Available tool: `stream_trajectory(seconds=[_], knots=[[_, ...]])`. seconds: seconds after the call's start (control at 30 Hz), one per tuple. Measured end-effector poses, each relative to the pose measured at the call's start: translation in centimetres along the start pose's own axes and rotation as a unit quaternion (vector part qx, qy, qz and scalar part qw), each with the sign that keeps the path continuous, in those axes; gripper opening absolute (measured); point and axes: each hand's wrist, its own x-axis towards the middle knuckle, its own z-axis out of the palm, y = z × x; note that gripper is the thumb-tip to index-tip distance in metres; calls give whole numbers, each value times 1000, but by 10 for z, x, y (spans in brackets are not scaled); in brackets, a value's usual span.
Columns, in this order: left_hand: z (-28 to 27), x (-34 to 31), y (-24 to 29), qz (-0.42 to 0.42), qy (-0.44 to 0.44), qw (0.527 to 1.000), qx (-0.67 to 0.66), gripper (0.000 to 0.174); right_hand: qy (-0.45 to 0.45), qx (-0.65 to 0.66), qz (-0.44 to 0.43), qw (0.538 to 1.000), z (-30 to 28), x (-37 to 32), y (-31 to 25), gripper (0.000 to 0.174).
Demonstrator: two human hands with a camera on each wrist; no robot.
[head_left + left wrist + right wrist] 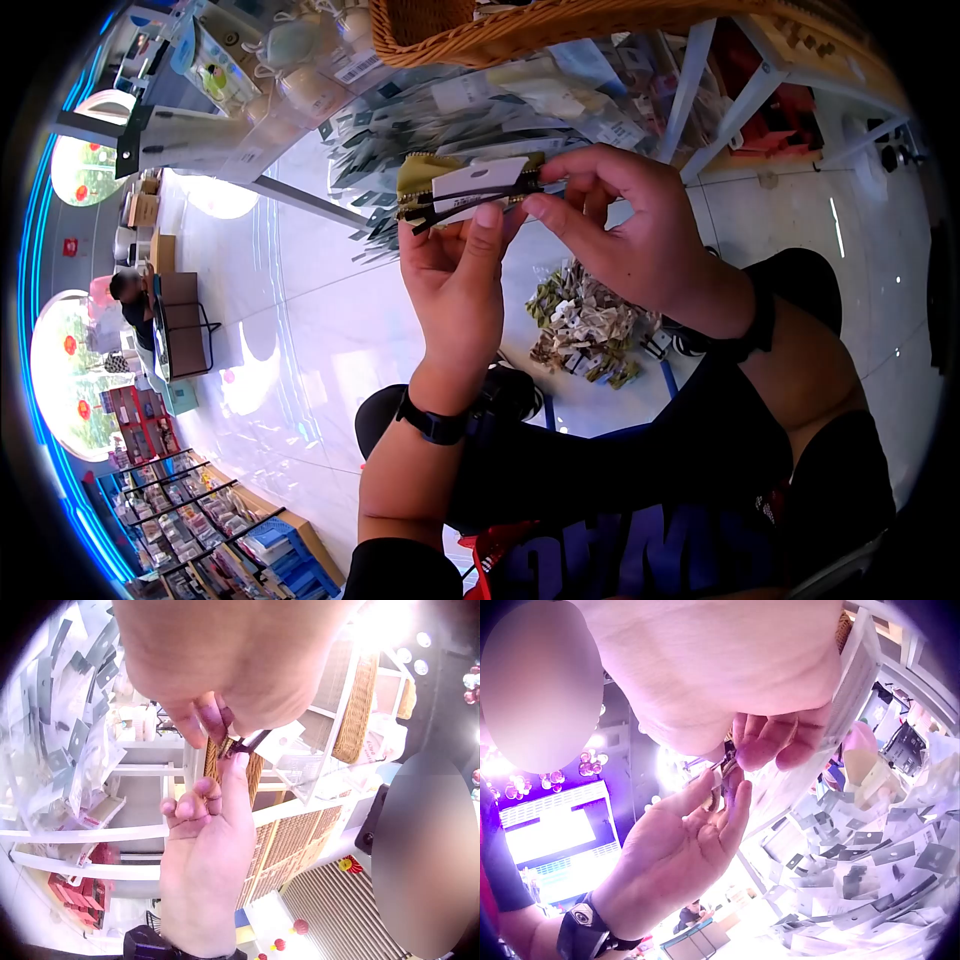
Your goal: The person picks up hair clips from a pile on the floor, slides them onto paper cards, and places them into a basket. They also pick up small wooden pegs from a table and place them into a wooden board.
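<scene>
In the head view my left hand [455,300] holds a small olive fabric piece [418,178] from below, its thumb pressed on the front edge. The piece has dark strips with metal zip-like teeth, and a white card [485,178] lies against it. At the right end, my right hand [650,230] pinches it between thumb and forefinger. Both wrist views show the fingertips of the two hands meeting at the dark strip [729,756]; most of the piece is hidden there by the hands. A pile of olive, tan and camouflage-patterned pieces [590,325] lies below the hands.
Beyond the hands is a heap of clear packets with grey-green tabs [370,130]. A wicker basket [480,48] stands above it on a white-framed shelf [755,85]. Red boxes [785,125] sit at the right, and a person sits at a desk [182,325] far left.
</scene>
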Motion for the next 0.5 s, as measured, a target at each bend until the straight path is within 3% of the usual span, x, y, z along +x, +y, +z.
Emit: stream_trajectory(seconds=[0.1,0.17,0.5], knots=[[3,3,-2,7,6,1000,-7,32,34,-8,-24,999,1,2,2,23],[5,1,-3,14,18,1000,-20,29,8,7,-1,1000,-1,1,1,23],[9,-4,-11,-3,24,999,-47,27,41,42,-40,997,4,1,8,21]])
